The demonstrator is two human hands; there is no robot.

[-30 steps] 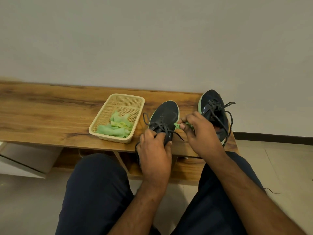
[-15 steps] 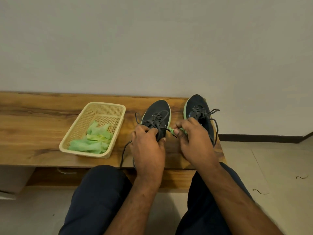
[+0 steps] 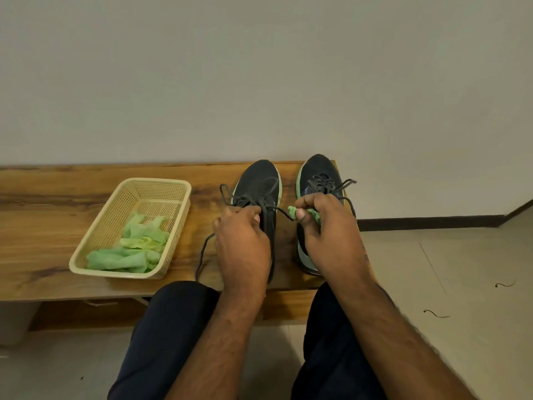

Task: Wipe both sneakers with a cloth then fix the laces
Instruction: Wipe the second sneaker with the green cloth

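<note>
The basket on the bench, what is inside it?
The basket holds a heap of crumpled green cloths, lying toward its near end; the far end shows bare mesh floor. Whether anything lies under the cloths cannot be seen, since they cover it.

Soft, even indoor light; faint shadows; no glare; wide-angle bowing at edges; slight softness.

Two dark navy sneakers with pale green soles stand on one long wooden bench [image 3: 57, 215]: the left sneaker [image 3: 258, 180] and the right sneaker [image 3: 317, 171]. One cream perforated plastic basket [image 3: 176, 215] holds a heap of crumpled green cloths [image 3: 135, 249], too tangled to count. One more small green cloth [image 3: 294, 211] is in the right hand [image 3: 331, 226]. Two hands show, with the left hand [image 3: 242, 241] the other.
</note>
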